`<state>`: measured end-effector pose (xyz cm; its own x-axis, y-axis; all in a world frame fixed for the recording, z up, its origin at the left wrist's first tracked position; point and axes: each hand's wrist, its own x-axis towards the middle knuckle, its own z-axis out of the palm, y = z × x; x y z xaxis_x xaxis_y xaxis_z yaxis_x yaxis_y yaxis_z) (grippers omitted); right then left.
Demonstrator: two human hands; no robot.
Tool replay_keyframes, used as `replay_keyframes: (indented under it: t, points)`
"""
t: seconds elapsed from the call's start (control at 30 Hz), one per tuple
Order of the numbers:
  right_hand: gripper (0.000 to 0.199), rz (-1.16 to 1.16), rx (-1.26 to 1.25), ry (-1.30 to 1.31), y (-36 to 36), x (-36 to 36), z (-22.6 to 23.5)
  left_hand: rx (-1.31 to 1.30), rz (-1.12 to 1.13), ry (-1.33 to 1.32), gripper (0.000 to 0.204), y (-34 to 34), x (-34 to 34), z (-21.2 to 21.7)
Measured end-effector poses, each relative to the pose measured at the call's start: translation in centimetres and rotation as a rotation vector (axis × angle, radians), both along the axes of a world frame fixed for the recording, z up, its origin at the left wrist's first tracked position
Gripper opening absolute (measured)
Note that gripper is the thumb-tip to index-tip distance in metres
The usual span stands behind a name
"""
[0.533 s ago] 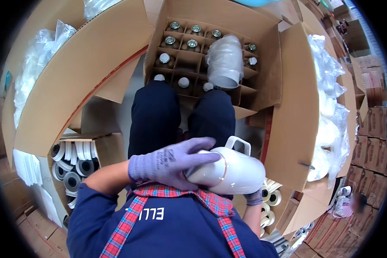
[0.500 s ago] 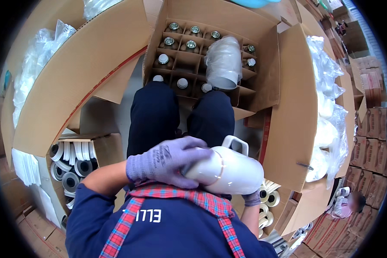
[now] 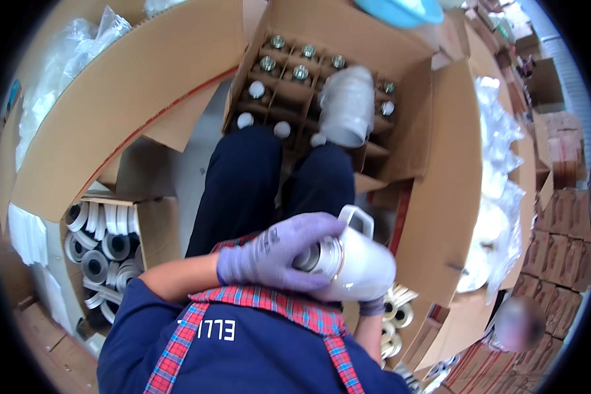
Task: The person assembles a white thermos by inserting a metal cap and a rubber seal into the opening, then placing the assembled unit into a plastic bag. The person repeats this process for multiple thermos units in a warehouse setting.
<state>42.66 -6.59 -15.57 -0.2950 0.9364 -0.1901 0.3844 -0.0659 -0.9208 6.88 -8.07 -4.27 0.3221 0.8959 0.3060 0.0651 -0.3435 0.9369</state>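
A glossy white jug [image 3: 366, 268] with a loop handle [image 3: 357, 220] lies on its side in front of my belly, its neck end toward the left. My left hand [image 3: 279, 253], in a light purple knit glove, is closed around that neck end, with thumb and fingers on either side. Between them shows a silvery round part [image 3: 306, 258] at the mouth; I cannot tell whether it is loose. My right hand [image 3: 372, 306], gloved the same, holds the jug from its far underside. Only its cuff and wrist area show; the jug hides the fingers.
Beyond my knees stands an open divided carton [image 3: 400, 141] of bottle-like pieces, some silver-rimmed, some white-capped, with plastic-wrapped white cups [image 3: 348, 108] on top. A carton of white ring parts [image 3: 157, 230] is at left. Bagged white parts [image 3: 496, 217] fill a right-hand carton. A person [image 3: 519, 324] is far right.
My left hand has shifted on the neck end, and the silvery mouth part now shows between its fingers. The jug has tilted slightly. The whole view has turned a little.
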Motion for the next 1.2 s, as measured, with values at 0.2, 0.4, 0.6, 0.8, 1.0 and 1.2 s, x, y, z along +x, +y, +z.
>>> replay_keyframes:
  t: [0.2, 0.4, 0.6, 0.8, 1.0, 1.2]
  points:
    - [0.055, -0.299, -0.515, 0.602, 0.4, -6.1, 6.8, 0.344, 0.199, -0.181, 0.058, 2.7, 0.9, 4.7]
    - [0.052, -0.227, -0.488, 0.576, 2.0, -6.3, 3.6, 0.242, 0.306, -0.159, 0.053, 2.7, 0.7, 6.5]
    - [0.048, -0.166, -0.481, 0.544, 3.0, -7.0, 2.6, 0.276, 0.300, -0.136, 0.054, 2.9, -0.3, 8.3]
    - [0.044, -0.138, -0.458, 0.517, 2.7, -6.9, 2.3, 0.332, 0.267, -0.093, 0.042, 2.5, 0.0, 10.2]
    - [0.040, -0.098, -0.409, 0.423, 2.8, -5.0, 0.9, 0.320, 0.130, -0.109, 0.039, 1.9, -0.3, 10.4]
    - [0.037, -0.133, -0.154, 0.239, 5.3, 5.0, 0.0, 0.081, 0.152, 0.062, 0.090, 1.5, -0.9, 1.6]
